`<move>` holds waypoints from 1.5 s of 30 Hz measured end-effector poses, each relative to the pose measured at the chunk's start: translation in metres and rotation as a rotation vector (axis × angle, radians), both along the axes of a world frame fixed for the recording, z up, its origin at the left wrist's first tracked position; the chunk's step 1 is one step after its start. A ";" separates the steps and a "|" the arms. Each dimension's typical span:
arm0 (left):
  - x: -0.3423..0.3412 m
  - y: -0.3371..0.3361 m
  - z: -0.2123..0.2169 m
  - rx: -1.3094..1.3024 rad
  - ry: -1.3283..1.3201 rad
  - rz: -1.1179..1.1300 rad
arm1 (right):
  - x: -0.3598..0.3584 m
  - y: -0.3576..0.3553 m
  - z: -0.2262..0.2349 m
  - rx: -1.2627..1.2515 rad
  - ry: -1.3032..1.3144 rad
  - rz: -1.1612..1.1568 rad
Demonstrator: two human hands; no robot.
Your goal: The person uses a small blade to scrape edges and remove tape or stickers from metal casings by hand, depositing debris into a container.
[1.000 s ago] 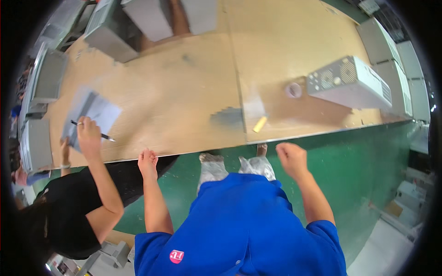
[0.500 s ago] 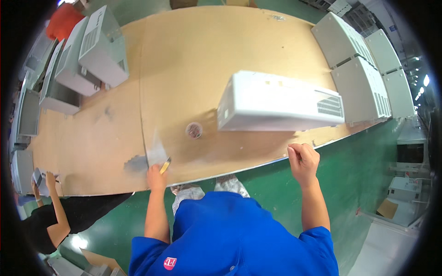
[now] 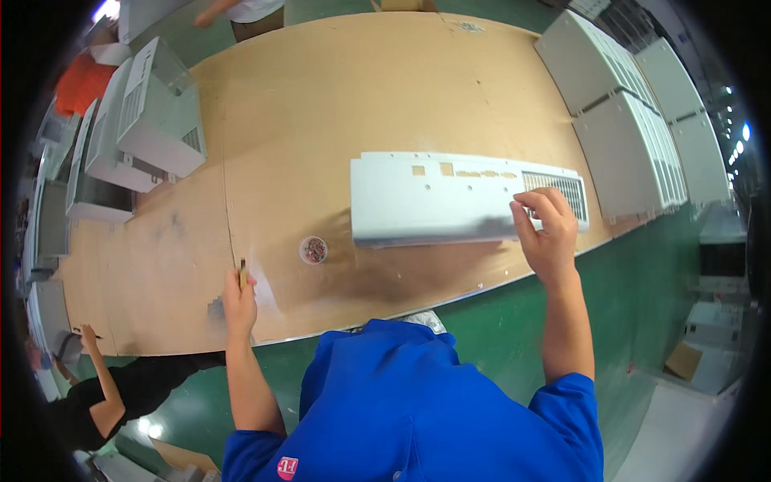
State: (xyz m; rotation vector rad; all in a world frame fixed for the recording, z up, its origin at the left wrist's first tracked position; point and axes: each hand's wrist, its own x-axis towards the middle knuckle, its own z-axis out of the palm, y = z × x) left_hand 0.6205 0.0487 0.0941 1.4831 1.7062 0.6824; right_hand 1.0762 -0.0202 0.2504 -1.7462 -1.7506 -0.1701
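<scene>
A white metal housing point(image 3: 434, 205) with square cut-outs and a slotted vent at its right end lies on the cardboard-covered table in front of me. My right hand point(image 3: 549, 233) is over its vented end, thumb and fingers curled together; what they pinch, if anything, is too small to make out. In my left hand point(image 3: 240, 304), near the table's front edge, is a slim yellow tool point(image 3: 243, 277) with a dark tip, its exact kind unclear. Between that hand and the housing stands a small round cup point(image 3: 313, 250) of tiny reddish and silvery pieces.
More white housings stand at the left point(image 3: 165, 112) and right point(image 3: 622, 145) ends of the table point(image 3: 345, 88). A co-worker in black point(image 3: 120, 398) handles a grey piece at the lower left. Another person point(image 3: 255, 16) is beyond the far edge.
The housing has tipped so its cut-out face now shows. My right hand has moved up over its vented end. My left hand has shifted left with the yellow tool, now pointing upward.
</scene>
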 end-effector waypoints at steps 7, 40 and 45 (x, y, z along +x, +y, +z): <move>0.111 0.036 0.133 0.187 -0.267 -0.228 | 0.023 0.065 -0.001 -0.133 -0.085 0.143; 0.276 0.087 0.157 -0.146 0.199 -1.222 | 0.062 0.081 -0.032 -0.546 -0.071 0.527; 0.280 0.093 0.162 -0.155 0.286 -1.269 | 0.063 0.083 -0.032 -0.548 -0.073 0.539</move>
